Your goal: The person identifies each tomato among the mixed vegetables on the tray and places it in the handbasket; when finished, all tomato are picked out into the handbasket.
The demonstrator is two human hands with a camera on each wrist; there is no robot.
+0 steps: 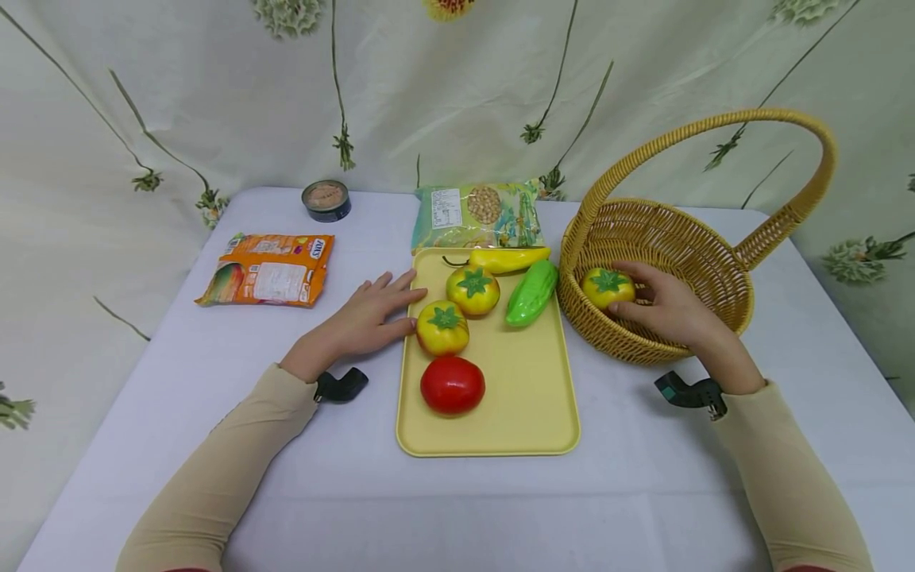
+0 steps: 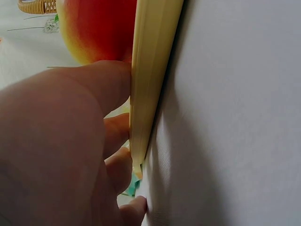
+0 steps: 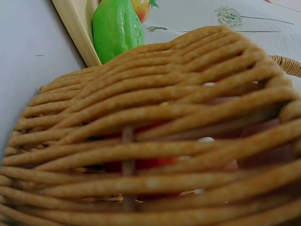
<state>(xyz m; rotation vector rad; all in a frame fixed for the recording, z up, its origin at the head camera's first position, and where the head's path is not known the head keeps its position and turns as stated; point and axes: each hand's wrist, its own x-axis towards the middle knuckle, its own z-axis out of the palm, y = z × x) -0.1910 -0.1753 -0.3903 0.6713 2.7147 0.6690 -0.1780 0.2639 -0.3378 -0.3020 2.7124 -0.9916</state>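
Note:
My right hand (image 1: 646,302) reaches into the wicker basket (image 1: 643,343) and its fingers curl round a yellow tomato (image 1: 606,287) with a green top. Through the basket's weave (image 3: 141,113) in the right wrist view, the tomato and fingers show only in part. My left hand (image 1: 389,314) lies flat on the table with straight fingers against the left rim of the yellow tray (image 1: 515,405). The tray rim (image 2: 150,70) stands right beside my left hand's fingers (image 2: 113,136) in the left wrist view.
On the tray lie two yellow tomatoes (image 1: 472,291) (image 1: 442,327), a red tomato (image 1: 452,385), a green cucumber (image 1: 532,293) and a yellow pepper (image 1: 509,258). A bean packet (image 1: 477,214), an orange packet (image 1: 270,268) and a can (image 1: 326,199) sit farther back.

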